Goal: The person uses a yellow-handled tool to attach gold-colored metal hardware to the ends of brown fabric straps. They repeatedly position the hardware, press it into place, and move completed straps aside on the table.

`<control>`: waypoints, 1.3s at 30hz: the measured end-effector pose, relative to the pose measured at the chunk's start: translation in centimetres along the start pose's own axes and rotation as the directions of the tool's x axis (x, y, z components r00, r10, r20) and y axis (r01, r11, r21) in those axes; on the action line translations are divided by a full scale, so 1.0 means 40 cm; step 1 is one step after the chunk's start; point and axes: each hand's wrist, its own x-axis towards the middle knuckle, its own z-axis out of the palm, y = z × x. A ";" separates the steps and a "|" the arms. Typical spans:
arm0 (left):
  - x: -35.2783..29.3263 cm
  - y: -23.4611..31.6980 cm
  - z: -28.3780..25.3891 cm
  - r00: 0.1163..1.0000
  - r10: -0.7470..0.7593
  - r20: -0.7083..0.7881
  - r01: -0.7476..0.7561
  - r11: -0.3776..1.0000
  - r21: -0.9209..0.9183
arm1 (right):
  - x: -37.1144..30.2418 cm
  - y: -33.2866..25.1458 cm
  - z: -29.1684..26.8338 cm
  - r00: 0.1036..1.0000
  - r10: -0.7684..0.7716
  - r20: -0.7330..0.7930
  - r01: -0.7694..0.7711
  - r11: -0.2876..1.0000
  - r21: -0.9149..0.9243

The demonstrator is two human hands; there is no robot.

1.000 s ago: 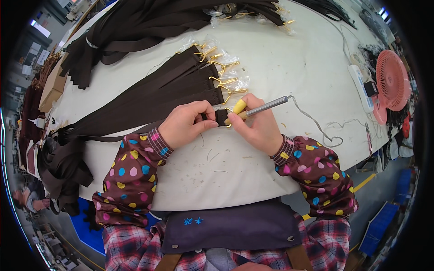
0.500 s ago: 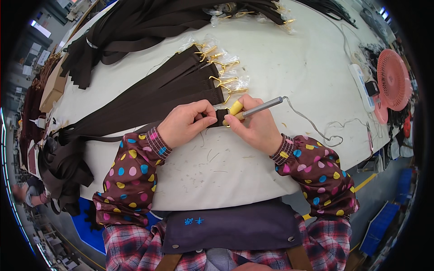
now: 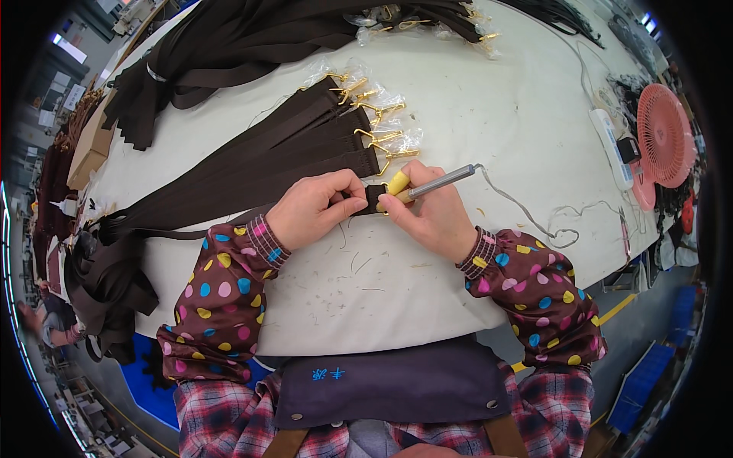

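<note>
Between my hands lies the end of a dark brown webbing strap, with a glimpse of gold metal at its right edge. My left hand pinches this strap with thumb and forefinger. In my right hand is a corded pen-shaped tool with a silver barrel, like a soldering iron. Its tip is hidden at the strap end. A yellow cover sits on a right finger. Just beyond my hands, several more brown straps lie fanned out, their gold hooks partly wrapped in clear plastic.
A larger bundle of brown straps lies at the table's far side. Loose webbing hangs over the left edge. At right are a pink fan, a white power strip and the tool's cord. Thread scraps dot the white table.
My hands, the strap and the tool stay almost in place; the tool's barrel shifts very slightly. At the far left edge, another person's arm has moved a little.
</note>
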 end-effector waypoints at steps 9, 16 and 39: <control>-0.001 0.002 -0.002 1.000 0.013 0.012 -0.013 1.000 0.014 | 0.000 0.007 0.002 0.999 -0.034 -0.013 0.033 0.999 -0.043; -0.002 0.013 -0.008 0.998 -0.046 0.036 0.047 0.999 -0.013 | -0.001 0.005 0.002 0.999 -0.039 -0.005 0.038 0.996 -0.081; 0.089 -0.006 -0.040 0.944 0.207 0.258 -0.263 0.942 0.208 | -0.005 0.009 -0.003 0.993 0.120 0.022 -0.122 0.985 0.121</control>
